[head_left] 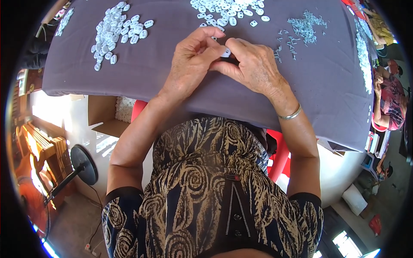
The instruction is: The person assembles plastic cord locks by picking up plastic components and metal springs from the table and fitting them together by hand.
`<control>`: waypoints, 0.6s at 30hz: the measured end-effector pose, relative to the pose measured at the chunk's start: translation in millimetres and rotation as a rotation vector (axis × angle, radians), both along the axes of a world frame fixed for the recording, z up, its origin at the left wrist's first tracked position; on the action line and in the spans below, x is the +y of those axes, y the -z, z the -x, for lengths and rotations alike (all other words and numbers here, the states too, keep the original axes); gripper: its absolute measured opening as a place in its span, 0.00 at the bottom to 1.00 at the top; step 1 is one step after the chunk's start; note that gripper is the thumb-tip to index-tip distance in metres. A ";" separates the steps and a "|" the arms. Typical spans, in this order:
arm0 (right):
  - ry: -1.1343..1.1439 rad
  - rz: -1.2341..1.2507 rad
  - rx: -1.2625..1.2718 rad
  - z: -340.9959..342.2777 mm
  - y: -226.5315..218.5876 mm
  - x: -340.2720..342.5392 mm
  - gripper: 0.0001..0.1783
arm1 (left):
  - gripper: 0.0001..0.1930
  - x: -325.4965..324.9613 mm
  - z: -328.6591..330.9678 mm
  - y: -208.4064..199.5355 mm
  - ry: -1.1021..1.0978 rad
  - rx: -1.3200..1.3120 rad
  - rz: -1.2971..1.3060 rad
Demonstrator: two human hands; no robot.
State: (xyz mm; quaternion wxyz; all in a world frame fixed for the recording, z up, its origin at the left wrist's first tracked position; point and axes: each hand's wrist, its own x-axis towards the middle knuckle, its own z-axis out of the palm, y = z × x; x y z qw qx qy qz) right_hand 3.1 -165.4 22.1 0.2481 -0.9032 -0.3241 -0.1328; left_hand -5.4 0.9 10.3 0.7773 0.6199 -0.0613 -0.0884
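Nearest to us, our patterned dress fills the lower middle of the frame, with a red seat showing beside it, right of centre. Our bare forearms rise from both sides, a silver bangle on the right wrist. At the upper centre our hands come together over the cloth. Our left hand has its thumb and finger clamped on a small white piece. Our right hand is curled close against the piece's other side; its fingertips are partly hidden, so we cannot tell whether they grip it too.

Beyond, loose screws lie scattered at the upper right, and white pieces lie in a left heap at the upper left and a top heap at the top centre. Below the table edge, left of centre, stands an open box. At the far right edge a seated person is beside the table.
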 end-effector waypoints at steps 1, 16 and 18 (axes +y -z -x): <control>0.001 0.000 -0.003 -1.0 -0.4 -1.2 0.15 | 0.09 -0.3 -0.9 -2.0 -0.065 -0.011 -0.004; 0.301 -0.057 -0.171 -59.0 16.7 -58.3 0.05 | 0.10 79.6 -49.8 -0.3 -0.590 -0.584 -0.462; 0.313 -0.022 -0.153 -59.7 18.3 -50.7 0.05 | 0.10 61.0 -43.8 5.4 -0.425 -0.566 -0.348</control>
